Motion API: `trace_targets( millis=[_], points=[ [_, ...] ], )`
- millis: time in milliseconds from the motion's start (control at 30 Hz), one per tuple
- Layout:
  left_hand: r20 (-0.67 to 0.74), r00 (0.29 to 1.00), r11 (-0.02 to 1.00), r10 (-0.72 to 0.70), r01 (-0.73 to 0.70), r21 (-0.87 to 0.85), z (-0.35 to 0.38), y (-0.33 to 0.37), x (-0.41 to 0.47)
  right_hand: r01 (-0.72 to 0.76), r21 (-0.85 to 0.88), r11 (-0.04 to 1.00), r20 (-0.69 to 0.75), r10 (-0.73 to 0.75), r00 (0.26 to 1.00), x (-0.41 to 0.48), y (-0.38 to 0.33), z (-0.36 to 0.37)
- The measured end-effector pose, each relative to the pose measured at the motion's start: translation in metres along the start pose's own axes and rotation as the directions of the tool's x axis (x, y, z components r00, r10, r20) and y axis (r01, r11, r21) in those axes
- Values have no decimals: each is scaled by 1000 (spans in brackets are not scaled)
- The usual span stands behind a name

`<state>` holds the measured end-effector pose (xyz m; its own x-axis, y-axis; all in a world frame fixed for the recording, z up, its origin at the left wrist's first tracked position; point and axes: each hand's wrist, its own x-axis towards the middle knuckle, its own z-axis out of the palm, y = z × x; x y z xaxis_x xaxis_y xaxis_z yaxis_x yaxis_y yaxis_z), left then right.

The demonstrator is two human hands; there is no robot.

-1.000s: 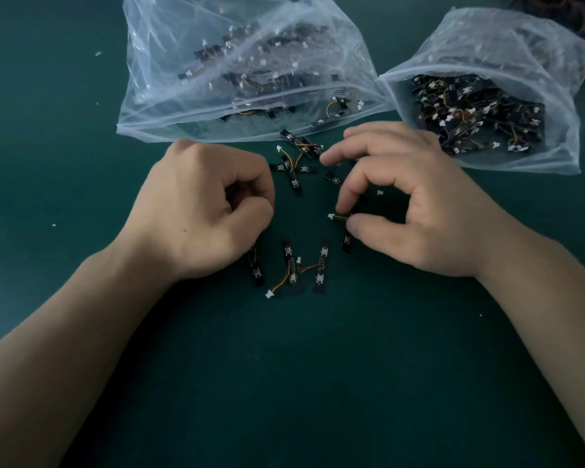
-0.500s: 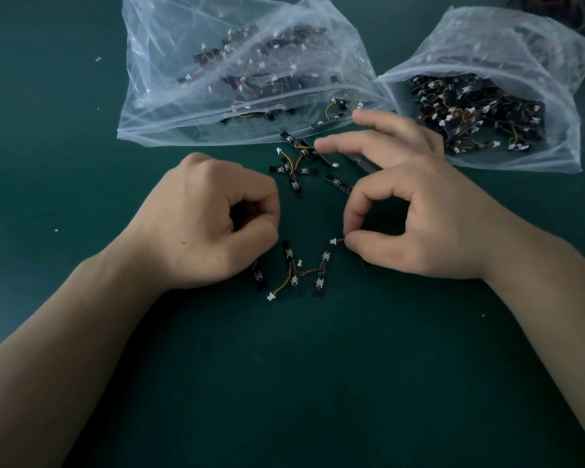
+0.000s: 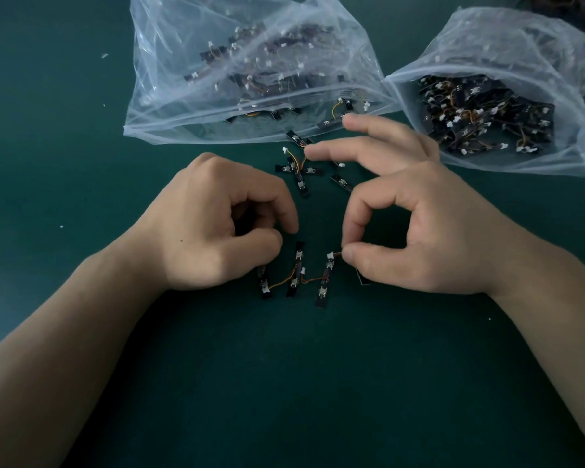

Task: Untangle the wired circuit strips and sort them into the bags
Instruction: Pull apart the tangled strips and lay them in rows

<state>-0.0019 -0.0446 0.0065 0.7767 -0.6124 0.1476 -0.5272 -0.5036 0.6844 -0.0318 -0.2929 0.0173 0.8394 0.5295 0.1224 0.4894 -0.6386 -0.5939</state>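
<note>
1. We work on a dark green counter, matte, with a few white specks on its left side.
2. Two clear plastic bags lie at the far side with their mouths toward us. The left bag and the right bag sit just beside each other, and both hold black strips. A dark tangle sits at the far right corner of the view.
3. Bare green shows left of the left bag and on the near side between our forearms. Between the hands and the bag mouths the space is narrow.
4. The strips are short black boards with white plugs and orange-yellow wires. A loose cluster lies just before the left bag's mouth. A wired chain of strips lies between our hands.
5. Our left hand is curled over the chain's left end; we cannot tell whether it grips anything.
6. Our right hand pinches a thin wire between thumb and forefinger, with the other fingers spread above the cluster. A strip end shows under the thumb.
</note>
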Motion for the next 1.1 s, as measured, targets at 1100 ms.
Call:
trace_targets(
  millis=[1100],
  points=[
    [63,995,997,72,-74,32,2,-2,2,56,-25,998,65,-54,996,1,-2,8]
  ],
)
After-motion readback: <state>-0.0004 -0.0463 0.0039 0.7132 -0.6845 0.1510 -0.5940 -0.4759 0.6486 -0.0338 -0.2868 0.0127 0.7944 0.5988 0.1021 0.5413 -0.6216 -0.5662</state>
